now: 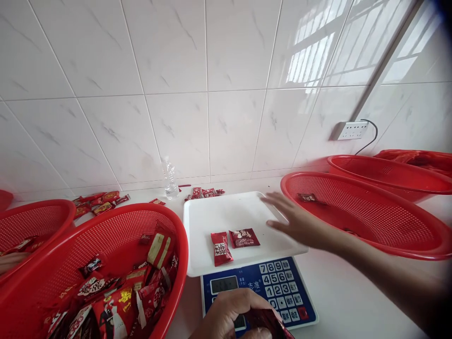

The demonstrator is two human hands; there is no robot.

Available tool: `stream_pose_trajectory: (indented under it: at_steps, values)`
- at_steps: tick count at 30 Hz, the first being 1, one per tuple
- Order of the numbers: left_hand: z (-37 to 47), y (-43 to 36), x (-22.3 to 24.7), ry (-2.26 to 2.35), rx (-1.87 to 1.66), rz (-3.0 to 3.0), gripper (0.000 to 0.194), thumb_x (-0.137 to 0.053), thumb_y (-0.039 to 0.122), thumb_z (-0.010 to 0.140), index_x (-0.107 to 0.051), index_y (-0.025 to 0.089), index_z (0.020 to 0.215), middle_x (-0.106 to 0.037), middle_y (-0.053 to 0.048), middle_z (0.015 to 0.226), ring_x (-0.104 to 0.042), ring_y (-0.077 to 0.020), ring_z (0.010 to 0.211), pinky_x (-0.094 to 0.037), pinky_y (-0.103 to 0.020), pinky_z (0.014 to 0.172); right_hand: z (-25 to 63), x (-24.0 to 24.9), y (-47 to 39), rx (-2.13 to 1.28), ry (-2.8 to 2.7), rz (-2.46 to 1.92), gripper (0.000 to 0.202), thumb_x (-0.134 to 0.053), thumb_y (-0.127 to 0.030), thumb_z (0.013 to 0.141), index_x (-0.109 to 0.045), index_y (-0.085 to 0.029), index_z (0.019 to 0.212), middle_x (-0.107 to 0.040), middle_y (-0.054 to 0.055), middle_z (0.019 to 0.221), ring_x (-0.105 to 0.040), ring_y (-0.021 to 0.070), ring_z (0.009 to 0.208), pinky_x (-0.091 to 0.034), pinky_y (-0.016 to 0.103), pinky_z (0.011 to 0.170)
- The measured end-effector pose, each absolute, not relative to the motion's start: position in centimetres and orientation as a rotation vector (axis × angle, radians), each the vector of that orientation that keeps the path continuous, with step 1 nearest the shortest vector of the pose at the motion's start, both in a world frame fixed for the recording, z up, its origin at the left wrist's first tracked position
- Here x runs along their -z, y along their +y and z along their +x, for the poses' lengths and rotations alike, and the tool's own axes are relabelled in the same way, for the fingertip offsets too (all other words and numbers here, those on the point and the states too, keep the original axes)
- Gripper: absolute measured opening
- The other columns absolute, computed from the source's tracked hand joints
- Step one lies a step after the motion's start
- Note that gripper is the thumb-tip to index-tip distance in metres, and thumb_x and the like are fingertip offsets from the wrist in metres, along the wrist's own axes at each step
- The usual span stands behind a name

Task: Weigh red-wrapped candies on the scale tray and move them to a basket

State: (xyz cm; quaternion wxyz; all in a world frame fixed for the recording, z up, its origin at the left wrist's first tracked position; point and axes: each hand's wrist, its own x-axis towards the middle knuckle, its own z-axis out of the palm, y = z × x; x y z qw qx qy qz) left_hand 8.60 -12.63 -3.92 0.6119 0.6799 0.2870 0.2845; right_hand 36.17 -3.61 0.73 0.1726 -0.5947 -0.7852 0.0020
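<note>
My left hand (229, 313), at the bottom edge, is closed around a dark red shiny packet (266, 320) in front of the scale. Above the right side of the white tray (226, 212), my right hand (294, 216) is stretched out with its fingers apart, holding nothing. On the tray lie two wrapped snacks: a bright red packet (221, 248) and, beside it, a dark red packet (244, 238). The tray rests on a blue digital scale (282, 294) with a keypad.
A red basket (178, 235) full of mixed packets stands at left; another person's hand (12, 260) appears in the basket beyond. More red baskets (370, 214) stand at right. Loose packets (102, 202) and a clear bottle (171, 179) sit near the tiled wall, which bears a power socket (351, 131).
</note>
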Motion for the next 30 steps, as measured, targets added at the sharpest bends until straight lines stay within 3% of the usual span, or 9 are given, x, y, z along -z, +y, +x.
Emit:
stream_pose_trajectory:
  at_steps: [4,7,9,12,16,20,25,30]
  values:
    - [8.6,-12.4,3.9,0.654,-0.600,1.614,0.025,-0.061,0.031,0.080,-0.068,0.023,0.103,-0.066,-0.005,0.095,-0.060,-0.0199,0.093,-0.047,-0.031,0.084,29.7,-1.1,-4.9,-0.620,-2.622,-1.382,0.075,-0.044,-0.063,0.084,-0.024,-0.025,0.146,-0.011,0.010,0.156,0.001,0.0330,0.140,-0.020,0.056,0.109]
    - [8.7,-12.4,3.1,0.667,-0.555,1.652,0.025,-0.062,0.027,0.079,-0.068,0.023,0.102,-0.067,-0.004,0.099,-0.060,-0.0205,0.095,-0.046,-0.033,0.087,26.9,-1.3,-4.7,-0.700,-2.741,-1.157,0.070,-0.043,-0.062,0.085,-0.029,-0.028,0.145,-0.012,0.010,0.156,0.006,0.0332,0.140,-0.010,0.058,0.110]
    - [8.8,-12.5,2.3,0.673,-0.551,1.648,0.024,-0.061,0.023,0.078,-0.069,0.022,0.101,-0.069,-0.005,0.099,-0.061,-0.0203,0.095,-0.045,-0.033,0.088,25.7,-1.0,-4.0,-0.678,-2.787,-1.014,0.057,-0.041,-0.057,0.089,-0.036,-0.032,0.141,-0.017,0.007,0.155,0.002,0.0323,0.141,-0.008,0.059,0.109]
    - [9.1,-12.9,1.2,0.675,-0.590,1.616,0.023,-0.060,0.017,0.077,-0.070,0.018,0.098,-0.071,-0.005,0.094,-0.063,-0.0189,0.091,-0.046,-0.031,0.085,24.6,-0.2,-3.0,-0.590,-2.838,-0.832,0.045,-0.038,-0.050,0.093,-0.046,-0.033,0.134,-0.032,0.007,0.149,-0.016,0.0283,0.140,-0.009,0.058,0.109]
    - [9.3,-13.1,0.9,0.649,-0.623,1.581,0.026,-0.058,0.015,0.077,-0.071,0.018,0.099,-0.072,-0.004,0.092,-0.065,-0.0177,0.087,-0.048,-0.028,0.081,24.3,0.6,-1.8,-0.346,-2.807,-0.730,0.043,-0.039,-0.047,0.093,-0.054,-0.027,0.128,-0.048,0.012,0.136,-0.042,0.0249,0.125,-0.029,0.049,0.104]
    - [9.4,-13.2,1.5,0.625,-0.631,1.579,0.028,-0.056,0.015,0.077,-0.070,0.015,0.102,-0.072,-0.006,0.092,-0.066,-0.0204,0.088,-0.049,-0.029,0.080,24.4,0.8,-1.4,-0.129,-2.730,-0.881,0.040,-0.040,-0.049,0.092,-0.062,-0.022,0.113,-0.059,0.011,0.111,-0.057,0.0227,0.097,-0.046,0.038,0.082]
    - [9.6,-13.3,1.9,0.602,-0.692,1.606,0.028,-0.055,0.016,0.078,-0.070,0.018,0.101,-0.073,-0.004,0.092,-0.067,-0.0194,0.087,-0.050,-0.029,0.080,24.1,0.9,-1.6,-0.032,-2.633,-1.072,0.038,-0.036,-0.042,0.093,-0.063,-0.018,0.083,-0.061,0.006,0.080,-0.054,0.0151,0.054,-0.041,0.029,0.052]
    - [9.5,-13.1,1.4,0.627,-0.679,1.667,0.030,-0.055,0.014,0.077,-0.071,0.017,0.102,-0.073,-0.005,0.092,-0.066,-0.0191,0.086,-0.050,-0.028,0.079,26.3,-0.6,-1.7,0.038,-2.499,-1.159,0.045,-0.033,-0.044,0.094,-0.059,-0.021,0.066,-0.062,0.004,0.068,-0.056,0.0145,0.057,-0.039,0.026,0.055]
